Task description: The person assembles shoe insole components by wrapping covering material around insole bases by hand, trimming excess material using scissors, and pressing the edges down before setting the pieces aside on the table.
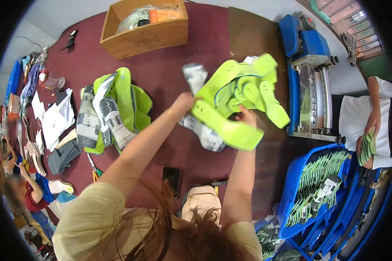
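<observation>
My left hand (185, 102) is closed on the edge of a lime-green shoe upper piece (224, 127), a flat curved cut-out with small holes, slightly blurred. Against the same piece my right hand (247, 116) bends its fingers, gripping its inner edge. Beyond both hands lies a loose heap of similar lime-green pieces (250, 91), some with blue edges. Grey-and-white printed pieces (204, 135) show under and beside my left hand. To the left sits a second pile, of lime-green pieces (124, 93) and grey-and-white pieces (111, 117).
A wooden box (148, 39) with thread stands at the far edge of the dark red table (161, 65). A blue roller machine (311, 74) is on the right, above a blue crate (292, 191) of green pieces. Scissors (93, 167) and a phone (171, 180) lie nearer. Other people sit around.
</observation>
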